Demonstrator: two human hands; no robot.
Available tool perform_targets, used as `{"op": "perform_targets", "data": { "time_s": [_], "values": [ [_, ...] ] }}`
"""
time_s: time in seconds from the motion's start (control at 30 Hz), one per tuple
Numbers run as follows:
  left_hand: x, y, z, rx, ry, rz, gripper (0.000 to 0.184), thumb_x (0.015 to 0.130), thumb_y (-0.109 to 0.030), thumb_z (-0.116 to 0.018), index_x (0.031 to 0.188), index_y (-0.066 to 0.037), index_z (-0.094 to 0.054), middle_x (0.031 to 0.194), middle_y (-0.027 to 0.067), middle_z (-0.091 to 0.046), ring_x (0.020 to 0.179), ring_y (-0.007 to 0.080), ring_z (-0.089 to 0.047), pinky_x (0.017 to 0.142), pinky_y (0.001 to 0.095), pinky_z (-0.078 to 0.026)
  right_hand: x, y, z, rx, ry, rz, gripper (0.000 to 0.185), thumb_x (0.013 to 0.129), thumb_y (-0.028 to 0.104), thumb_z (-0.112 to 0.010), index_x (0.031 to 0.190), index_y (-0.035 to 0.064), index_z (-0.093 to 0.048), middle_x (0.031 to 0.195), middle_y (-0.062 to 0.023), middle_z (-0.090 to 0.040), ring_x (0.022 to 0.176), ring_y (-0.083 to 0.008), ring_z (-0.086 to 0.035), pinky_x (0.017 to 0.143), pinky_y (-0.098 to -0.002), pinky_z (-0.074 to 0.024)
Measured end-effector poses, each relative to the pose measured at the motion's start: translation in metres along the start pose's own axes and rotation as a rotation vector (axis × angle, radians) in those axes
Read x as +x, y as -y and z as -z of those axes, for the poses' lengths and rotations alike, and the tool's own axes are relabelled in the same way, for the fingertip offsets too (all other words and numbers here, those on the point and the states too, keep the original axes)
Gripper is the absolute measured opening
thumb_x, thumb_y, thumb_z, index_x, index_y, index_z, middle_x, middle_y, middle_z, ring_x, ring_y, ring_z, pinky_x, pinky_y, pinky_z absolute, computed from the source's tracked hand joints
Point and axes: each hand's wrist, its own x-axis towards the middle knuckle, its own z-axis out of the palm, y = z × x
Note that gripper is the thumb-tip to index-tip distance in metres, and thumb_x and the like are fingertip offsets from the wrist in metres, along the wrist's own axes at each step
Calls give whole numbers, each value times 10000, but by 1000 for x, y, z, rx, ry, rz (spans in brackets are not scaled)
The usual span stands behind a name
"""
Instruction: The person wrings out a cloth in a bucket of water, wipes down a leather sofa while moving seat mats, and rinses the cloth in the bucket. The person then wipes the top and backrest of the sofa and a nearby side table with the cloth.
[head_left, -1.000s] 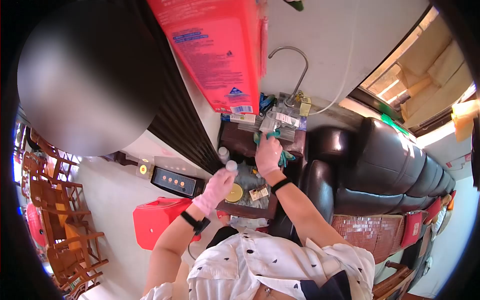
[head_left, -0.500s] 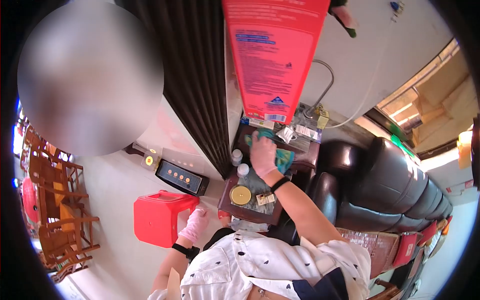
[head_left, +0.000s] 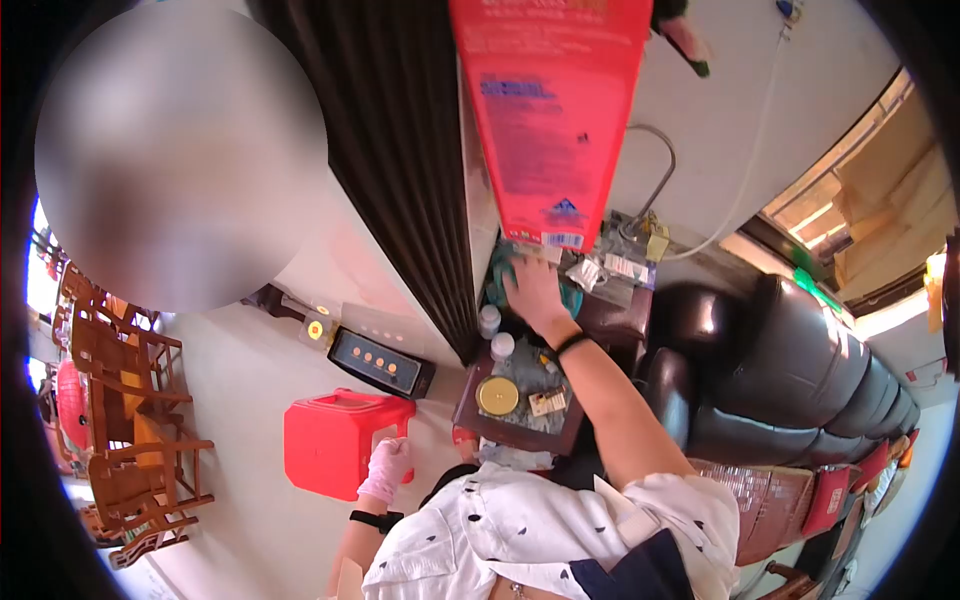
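My right hand (head_left: 535, 295), in a pale glove, presses on a green-blue cloth (head_left: 503, 268) at the far end of the dark side table (head_left: 470, 405); its fingers curl over the cloth. Two white-capped bottles, one nearer (head_left: 502, 347) and one farther (head_left: 489, 320), stand left of my forearm. Closer to me lie a round gold lid (head_left: 498, 396) and a small printed box (head_left: 547, 403). My left hand (head_left: 388, 466), in a pink glove, is closed beside the red plastic stool (head_left: 335, 450); nothing shows in its fingers.
A tall red printed box (head_left: 555, 130) rises behind the cloth. Small packets (head_left: 626, 268) and a curved metal tube (head_left: 672, 165) are beside it. A black leather sofa (head_left: 770, 350) is at right. A black panel with round lights (head_left: 380, 362) and wooden chairs (head_left: 140, 400) are at left.
My right hand has pushed the cloth farther back and left on the table, towards the red box's base. My left hand has dropped slightly beside the stool. The whole view has shifted a little.
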Motion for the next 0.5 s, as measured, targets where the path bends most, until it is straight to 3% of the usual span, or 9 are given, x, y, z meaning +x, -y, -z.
{"op": "perform_targets", "data": {
  "time_s": [0.03,0.07,0.17,0.2,0.23,0.3,0.33,0.4,0.5],
  "values": [
    [-3,9,-3,10,70,121,236,841,-226,-557,918,-32,-669,910,212,-637,874,351,-622,759,398,-493,7,6,-5,-41,-87,-245,227,782,255,-604,962,124,-650,1027,-96,-542,1000,-295,-517,780,-449,-435],
    [-14,1,1,-32,59,60,251,834,-253,-576,889,-29,-675,858,208,-646,827,361,-630,731,396,-498,-5,7,-7,-33,-78,-263,227,782,255,-604,962,124,-650,1027,-96,-542,1000,-295,-517,780,-449,-435],
    [-15,10,-4,81,242,80,274,830,-285,-586,845,-27,-675,788,218,-638,790,363,-638,712,400,-502,-26,10,2,-43,109,131,221,793,289,-600,881,91,-640,983,-130,-573,964,-325,-536,782,-462,-453],
    [-19,0,2,71,228,127,298,840,-299,-573,793,-18,-664,730,231,-619,784,369,-637,700,411,-504,-31,9,-1,145,92,0,221,803,267,-593,905,76,-637,922,-132,-581,924,-328,-551,791,-460,-451],
    [-24,1,0,-14,81,33,312,846,-299,-563,756,-13,-651,733,251,-606,806,372,-633,708,418,-505,-28,9,-1,535,-2,-336,235,852,265,-579,940,55,-635,1004,-169,-589,978,-324,-558,856,-429,-434],
    [-17,26,-4,154,77,18,317,862,-293,-521,768,-22,-657,752,243,-614,799,374,-632,709,428,-506,3,20,28,1197,-552,-624,286,900,275,-559,1054,38,-602,1087,-189,-588,1024,-308,-559,907,-384,-412],
    [-15,27,-1,157,70,21,317,862,-293,-521,768,-22,-657,752,243,-614,799,374,-632,709,428,-506,19,44,70,1367,-655,-401,354,925,282,-541,1168,25,-532,1169,-184,-560,1089,-314,-521,943,-353,-378],
    [-24,29,8,309,165,7,351,866,-319,-498,769,-22,-655,756,233,-619,779,378,-637,701,436,-509,38,70,54,1384,-508,-416,388,928,245,-540,1238,26,-463,1212,-151,-529,1112,-286,-485,969,-351,-350],
    [-26,43,14,315,308,119,332,876,-346,-522,886,-57,-685,823,197,-653,827,362,-639,740,423,-507,46,80,1,1243,-704,-429,414,939,249,-508,1275,18,-437,1255,-178,-478,1165,-296,-439,983,-361,-334]
  ]
}}
